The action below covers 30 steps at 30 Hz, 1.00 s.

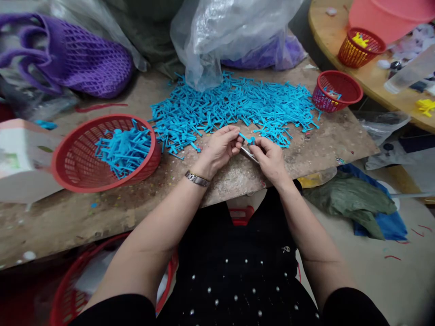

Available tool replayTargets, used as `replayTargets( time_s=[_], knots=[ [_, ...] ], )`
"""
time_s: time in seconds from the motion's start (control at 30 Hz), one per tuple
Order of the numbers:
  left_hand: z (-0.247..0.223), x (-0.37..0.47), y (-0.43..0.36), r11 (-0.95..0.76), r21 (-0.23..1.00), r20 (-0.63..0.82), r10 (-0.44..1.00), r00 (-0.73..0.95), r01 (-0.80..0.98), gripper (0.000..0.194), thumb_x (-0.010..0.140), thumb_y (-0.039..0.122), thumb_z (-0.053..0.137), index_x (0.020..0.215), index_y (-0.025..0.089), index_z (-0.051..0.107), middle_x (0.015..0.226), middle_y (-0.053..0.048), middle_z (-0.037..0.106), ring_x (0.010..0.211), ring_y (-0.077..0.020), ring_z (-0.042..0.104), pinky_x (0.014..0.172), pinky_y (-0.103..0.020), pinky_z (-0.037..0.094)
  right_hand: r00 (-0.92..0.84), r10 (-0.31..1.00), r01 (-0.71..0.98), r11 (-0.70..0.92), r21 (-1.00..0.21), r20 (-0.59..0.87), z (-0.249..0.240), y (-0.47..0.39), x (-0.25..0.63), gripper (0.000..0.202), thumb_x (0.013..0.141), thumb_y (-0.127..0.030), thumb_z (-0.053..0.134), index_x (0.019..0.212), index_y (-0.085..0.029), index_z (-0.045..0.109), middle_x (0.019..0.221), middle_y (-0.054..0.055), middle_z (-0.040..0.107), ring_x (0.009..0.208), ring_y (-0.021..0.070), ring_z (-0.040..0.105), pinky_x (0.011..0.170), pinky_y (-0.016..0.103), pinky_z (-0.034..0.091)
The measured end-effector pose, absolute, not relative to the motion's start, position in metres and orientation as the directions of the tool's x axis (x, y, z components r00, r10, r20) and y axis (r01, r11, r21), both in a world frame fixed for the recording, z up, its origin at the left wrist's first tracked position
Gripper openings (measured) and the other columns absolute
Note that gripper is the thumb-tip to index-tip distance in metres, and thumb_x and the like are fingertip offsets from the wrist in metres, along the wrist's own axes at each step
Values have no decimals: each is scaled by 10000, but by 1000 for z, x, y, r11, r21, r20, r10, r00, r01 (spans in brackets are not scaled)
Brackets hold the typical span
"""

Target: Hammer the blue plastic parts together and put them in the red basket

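My left hand (222, 147), with a metal watch at the wrist, has its fingers closed on one end of a small blue plastic piece (245, 138). On the other side my right hand (270, 156) pinches the piece's wider end between thumb and fingers. A slim metal tool (249, 154) slants below the piece between both hands; its right end is hidden under my right hand. Just beyond the hands spreads a large pile of blue plastic pieces (234, 104) on the worn wooden table (231, 183).
A red basket (73, 158) with blue pieces stands at left, beside a white box (20, 158). A small red basket (343, 90) sits at the table's right corner. Plastic bags (234, 27) and a purple mesh bag (91, 63) lie behind. Another red basket (64, 290) is below.
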State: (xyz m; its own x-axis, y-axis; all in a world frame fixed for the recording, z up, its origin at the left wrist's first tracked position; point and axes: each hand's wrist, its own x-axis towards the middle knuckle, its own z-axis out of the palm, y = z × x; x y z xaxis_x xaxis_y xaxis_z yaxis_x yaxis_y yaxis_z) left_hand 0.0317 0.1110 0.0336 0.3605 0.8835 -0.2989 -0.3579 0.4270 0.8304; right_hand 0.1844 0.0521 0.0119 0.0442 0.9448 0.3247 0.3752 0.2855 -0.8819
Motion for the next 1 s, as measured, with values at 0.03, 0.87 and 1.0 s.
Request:
replayTargets(
  time_s=[0.03, 0.87, 1.0],
  knots=[
    [33, 32, 110, 407, 848, -282, 889, 361, -340, 140, 884, 160, 657, 817, 169, 535, 614, 41, 617, 472, -40, 545, 426, -119, 360, 54, 947, 375, 275, -885, 317, 12, 52, 186, 189, 905, -302, 566, 737, -217, 546, 696, -30, 547, 674, 132, 496, 672, 272, 388],
    [23, 30, 105, -189, 980, 121, 807, 578, 60, 253, 897, 278, 624, 1089, 157, 736, 734, -2, 684, 594, -96, 595, 577, -195, 491, 36, 893, 633, 326, -702, 448, 20, 50, 209, 198, 946, -291, 524, 766, -223, 567, 784, 18, 658, 797, 178, 612, 766, 304, 450],
    [22, 31, 104, -139, 989, 90, 817, 570, 42, 242, 898, 261, 633, 1103, 155, 707, 733, -1, 682, 546, -90, 591, 487, -179, 464, 16, 870, 643, 369, -671, 493, 21, 48, 206, 210, 973, -287, 498, 803, -225, 603, 790, 28, 674, 801, 186, 632, 754, 307, 474]
  ],
)
